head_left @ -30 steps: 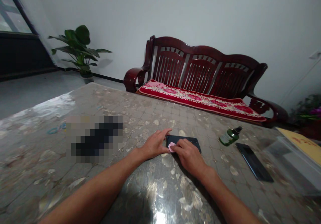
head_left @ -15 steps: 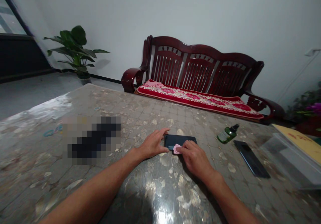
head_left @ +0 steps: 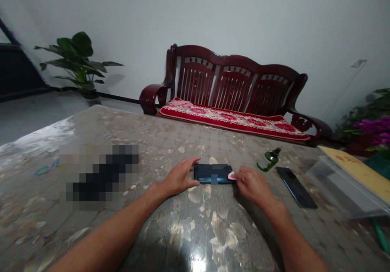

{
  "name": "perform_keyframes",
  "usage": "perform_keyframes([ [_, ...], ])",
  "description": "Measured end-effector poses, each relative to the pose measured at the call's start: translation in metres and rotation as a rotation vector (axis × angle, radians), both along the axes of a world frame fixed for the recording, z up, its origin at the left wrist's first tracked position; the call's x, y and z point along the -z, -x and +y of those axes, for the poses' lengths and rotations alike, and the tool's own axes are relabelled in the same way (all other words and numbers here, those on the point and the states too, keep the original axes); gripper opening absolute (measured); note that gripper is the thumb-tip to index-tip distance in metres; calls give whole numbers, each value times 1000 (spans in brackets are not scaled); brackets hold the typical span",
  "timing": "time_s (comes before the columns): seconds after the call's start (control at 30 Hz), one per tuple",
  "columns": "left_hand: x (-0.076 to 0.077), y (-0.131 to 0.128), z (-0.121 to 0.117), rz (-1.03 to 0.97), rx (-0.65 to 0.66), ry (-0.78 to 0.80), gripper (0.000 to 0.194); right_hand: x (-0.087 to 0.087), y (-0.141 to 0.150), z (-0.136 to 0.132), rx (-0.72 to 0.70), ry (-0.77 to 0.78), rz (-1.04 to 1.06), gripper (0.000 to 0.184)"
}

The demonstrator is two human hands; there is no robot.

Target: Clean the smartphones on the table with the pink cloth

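A dark phone (head_left: 212, 173) lies flat on the patterned table (head_left: 189, 223) in front of me. My left hand (head_left: 179, 177) rests at the phone's left end with its fingers stretched out, pressing on the edge. My right hand (head_left: 253, 185) is at the phone's right end, its fingers pinched on a small pink cloth (head_left: 231, 177) that touches the phone's corner.
A small green bottle (head_left: 268, 160) lies on its side to the right, with a second dark phone (head_left: 296, 186) beside it. A clear plastic box (head_left: 341, 186) sits at the far right. A blurred patch (head_left: 97, 174) lies left. A wooden bench (head_left: 228, 93) stands beyond the table.
My right hand has slid the pink cloth from the phone's left end across to its right end. My left hand has stayed at the left end. The view has turned slightly right.
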State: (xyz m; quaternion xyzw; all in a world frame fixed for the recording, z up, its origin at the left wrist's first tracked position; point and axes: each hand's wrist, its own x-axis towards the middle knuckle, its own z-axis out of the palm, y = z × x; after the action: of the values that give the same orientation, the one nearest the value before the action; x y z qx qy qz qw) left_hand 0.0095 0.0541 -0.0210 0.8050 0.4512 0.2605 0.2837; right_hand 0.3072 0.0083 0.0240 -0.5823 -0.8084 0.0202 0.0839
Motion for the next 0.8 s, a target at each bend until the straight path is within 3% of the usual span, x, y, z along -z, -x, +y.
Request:
perform_keyframes([
  [0.27,3,2,1,-23,14,-6,75,16,3,17,158,-112,21,35],
  [0.5,2,2,1,-19,16,-2,77,15,14,18,104,-93,34,35],
  [0.67,2,1,0,-14,21,-5,77,11,24,20,197,-88,4,36],
  [0.8,2,1,0,0,10,13,80,9,35,21,140,-63,10,37],
])
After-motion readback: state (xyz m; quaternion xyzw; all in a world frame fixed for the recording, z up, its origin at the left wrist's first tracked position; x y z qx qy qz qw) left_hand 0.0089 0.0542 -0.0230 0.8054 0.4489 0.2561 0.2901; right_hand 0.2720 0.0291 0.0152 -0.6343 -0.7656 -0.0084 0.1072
